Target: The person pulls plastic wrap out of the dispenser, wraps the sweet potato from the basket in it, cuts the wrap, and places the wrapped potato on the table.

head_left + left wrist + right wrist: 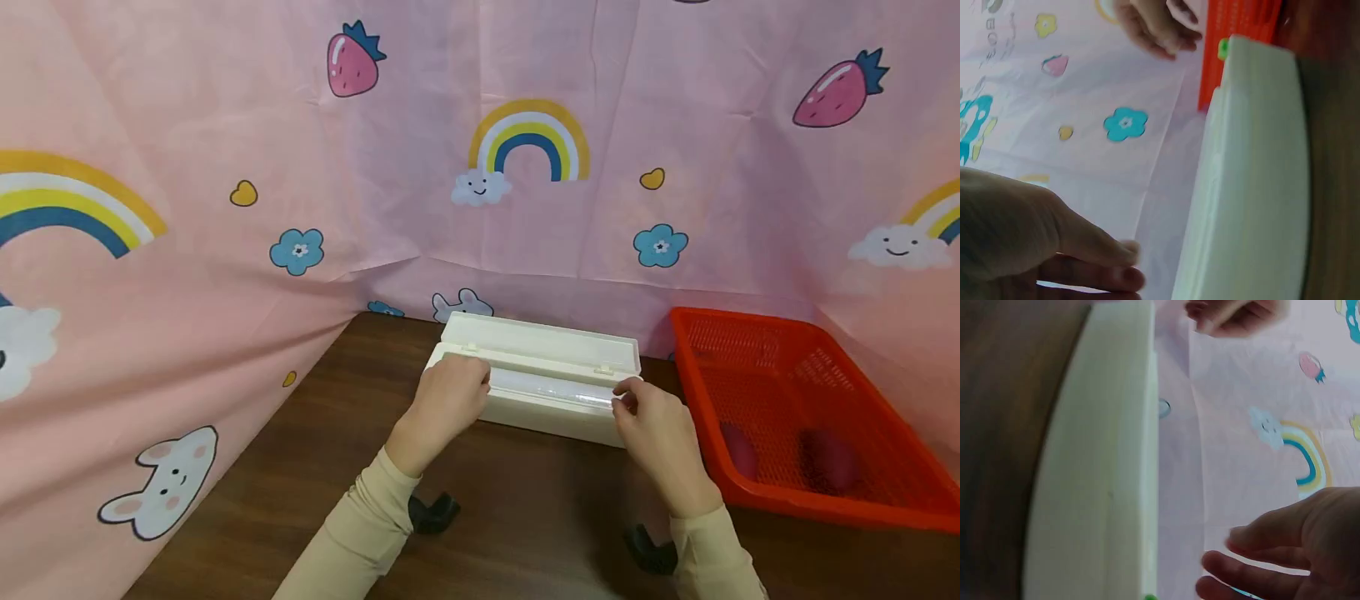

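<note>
A long white box (551,419) stands on the brown table with its lid (540,340) tipped back. Inside lies a roll of clear plastic film (551,388), its shine visible along the length. My left hand (452,390) is over the box's left end, thumb and fingertips close together. Over the right end is my right hand (660,429), with a gap between thumb and fingers in the right wrist view. No film shows between the fingers of either hand in the wrist views. A small green piece (1223,49) sits at the box's far end in the left wrist view.
A red plastic basket (817,325) stands right of the box, with dark reddish-purple items (831,460) showing in it. Behind and beside the table (525,517) hangs a pink printed cloth (420,208). Dark mounts (433,512) are at both wrists.
</note>
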Demonstrator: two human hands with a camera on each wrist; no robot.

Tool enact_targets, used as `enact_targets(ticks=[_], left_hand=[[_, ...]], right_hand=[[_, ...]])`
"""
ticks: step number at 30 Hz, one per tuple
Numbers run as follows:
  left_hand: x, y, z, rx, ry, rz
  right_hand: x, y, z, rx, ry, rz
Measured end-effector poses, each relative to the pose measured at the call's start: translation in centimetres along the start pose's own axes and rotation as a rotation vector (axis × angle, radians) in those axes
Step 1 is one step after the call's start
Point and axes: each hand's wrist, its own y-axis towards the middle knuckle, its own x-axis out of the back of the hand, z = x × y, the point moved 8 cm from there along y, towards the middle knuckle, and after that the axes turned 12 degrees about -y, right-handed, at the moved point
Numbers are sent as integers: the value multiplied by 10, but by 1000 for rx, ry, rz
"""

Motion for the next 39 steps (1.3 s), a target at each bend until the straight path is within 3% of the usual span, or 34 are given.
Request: enact_targets(ticks=[6, 9, 14, 20, 26, 33, 39], left_hand=[[-13, 21, 22, 63, -21, 105], [-23, 30, 31, 37, -33, 181], [-39, 27, 43, -29, -22, 255], [-40, 26, 42, -65, 12, 270], [-38, 34, 39, -83, 61, 267], [-32, 39, 47, -44, 21, 287], [-46, 43, 57, -47, -4, 321]], right_hand=[[-12, 16, -11, -38, 9, 119], [-18, 21, -15, -26, -8, 175], [-33, 17, -17, 2, -52, 262], [-40, 19, -13, 78, -107, 201], [-38, 24, -12, 106, -103, 153], [-40, 30, -16, 87, -82, 213], [-57, 39, -17, 115, -175, 205]])
